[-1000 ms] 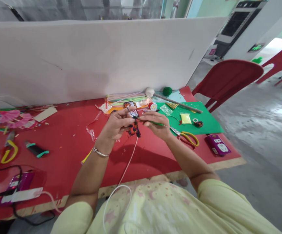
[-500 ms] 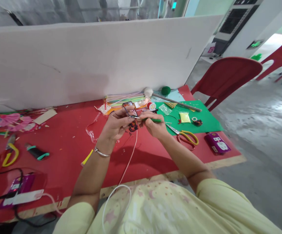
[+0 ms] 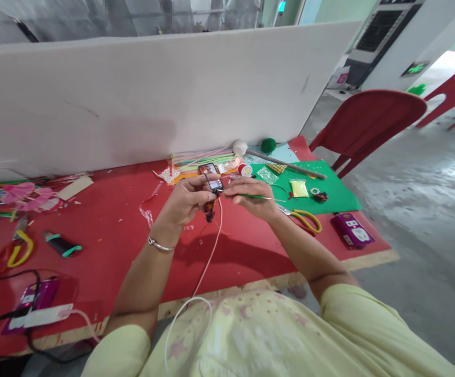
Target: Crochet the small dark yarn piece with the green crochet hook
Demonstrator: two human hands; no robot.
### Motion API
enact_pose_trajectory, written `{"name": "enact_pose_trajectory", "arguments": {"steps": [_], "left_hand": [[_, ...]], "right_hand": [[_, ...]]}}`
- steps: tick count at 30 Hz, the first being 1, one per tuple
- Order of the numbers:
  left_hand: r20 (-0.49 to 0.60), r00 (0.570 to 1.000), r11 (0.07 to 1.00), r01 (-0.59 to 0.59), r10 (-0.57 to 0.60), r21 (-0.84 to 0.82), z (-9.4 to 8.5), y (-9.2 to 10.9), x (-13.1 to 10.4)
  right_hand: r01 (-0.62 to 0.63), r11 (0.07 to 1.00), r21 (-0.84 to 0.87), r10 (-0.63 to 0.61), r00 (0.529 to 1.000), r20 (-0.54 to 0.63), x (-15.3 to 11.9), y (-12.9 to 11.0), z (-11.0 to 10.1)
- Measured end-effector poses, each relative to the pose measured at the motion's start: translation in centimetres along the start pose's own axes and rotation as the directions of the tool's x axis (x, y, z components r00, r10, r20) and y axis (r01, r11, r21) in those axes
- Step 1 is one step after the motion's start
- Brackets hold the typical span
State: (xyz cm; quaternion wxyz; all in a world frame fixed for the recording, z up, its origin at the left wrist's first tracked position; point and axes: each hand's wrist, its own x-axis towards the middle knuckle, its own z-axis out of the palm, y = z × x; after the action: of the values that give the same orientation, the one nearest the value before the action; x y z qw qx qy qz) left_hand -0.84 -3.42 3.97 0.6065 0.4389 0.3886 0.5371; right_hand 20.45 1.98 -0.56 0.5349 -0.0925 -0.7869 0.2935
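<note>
My left hand pinches the top of a small dark crocheted piece flecked with orange, which hangs below the fingertips. A dark yarn strand loops up by my left index finger. Closed around a thin crochet hook with a green handle, my right hand keeps its tip against the piece. The exact stitch at the tip is too small to make out. Just behind the fingers lies a phone with a lit screen, and a pale cable runs from there toward me.
Yellow-handled scissors and a purple box lie on the right. A grey rod, a green yarn ball and a yellow packet sit farther back. Cutters and a black-teal tool are left. A white panel stands behind.
The crocheted piece has turned and hangs lower and more to the left. My right hand has flattened over the hook, which points farther out to the right. More of the phone shows.
</note>
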Motion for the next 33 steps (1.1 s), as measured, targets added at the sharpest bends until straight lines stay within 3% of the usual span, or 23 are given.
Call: {"name": "enact_pose_trajectory", "arguments": {"steps": [4, 9, 12, 15, 18, 20, 22, 23, 25, 27, 29, 33], "left_hand": [[0.011, 1.0, 0.999, 0.018, -0.018, 0.051, -0.4, 0.2, 0.1], [0.068, 0.996, 0.993, 0.045, -0.053, 0.114, -0.5, 0.2, 0.2], [0.119, 0.989, 0.984, 0.067, -0.088, 0.166, -0.6, 0.1, 0.3], [0.162, 0.976, 0.976, 0.111, -0.142, 0.186, -0.7, 0.0, 0.3], [0.163, 0.976, 0.976, 0.116, -0.146, 0.182, -0.5, -0.3, 0.3], [0.106, 0.992, 0.989, 0.047, -0.062, 0.137, -0.1, -0.9, 0.3], [0.008, 0.998, 0.995, -0.059, 0.058, 0.084, 0.4, -1.7, 0.4], [-0.044, 0.993, 0.992, -0.106, 0.109, 0.072, 0.7, -2.1, 0.4], [-0.134, 0.972, 0.98, -0.182, 0.191, 0.075, 1.2, -3.0, 0.5], [-0.204, 0.946, 0.967, -0.236, 0.251, 0.097, 1.6, -3.5, 0.5], [-0.248, 0.922, 0.953, -0.271, 0.297, 0.134, 1.9, -3.7, 0.4], [-0.267, 0.903, 0.937, -0.292, 0.335, 0.19, 2.0, -3.5, 0.2]], "right_hand": [[0.058, 0.995, -0.078, -0.05, 0.994, 0.095, 0.6, -0.5, -1.6], [0.046, 0.998, -0.03, -0.039, 0.979, 0.198, 1.5, -1.3, -2.8], [-0.057, 0.996, 0.067, 0.036, 0.96, 0.278, 2.1, -1.6, -3.5], [-0.269, 0.928, 0.257, 0.172, 0.923, 0.344, 1.9, -1.2, -3.6], [-0.457, 0.75, 0.479, 0.342, 0.887, 0.311, 0.6, -0.1, -2.5], [-0.513, 0.63, 0.583, 0.441, 0.854, 0.276, -0.6, 0.5, -1.0], [-0.508, 0.601, 0.617, 0.501, 0.841, 0.205, -1.5, 0.6, 0.6], [-0.473, 0.646, 0.599, 0.512, 0.851, 0.12, -1.8, 0.5, 1.3], [-0.356, 0.833, 0.423, 0.438, 0.892, -0.112, -2.2, 0.2, 2.5], [-0.219, 0.97, 0.108, 0.239, 0.939, -0.246, -2.4, -0.3, 3.1], [-0.092, 0.988, -0.127, 0.061, 0.971, -0.232, -2.4, -0.5, 3.3], [0.03, 0.979, -0.2, -0.063, 0.985, -0.162, -2.3, -0.1, 3.1]]}}
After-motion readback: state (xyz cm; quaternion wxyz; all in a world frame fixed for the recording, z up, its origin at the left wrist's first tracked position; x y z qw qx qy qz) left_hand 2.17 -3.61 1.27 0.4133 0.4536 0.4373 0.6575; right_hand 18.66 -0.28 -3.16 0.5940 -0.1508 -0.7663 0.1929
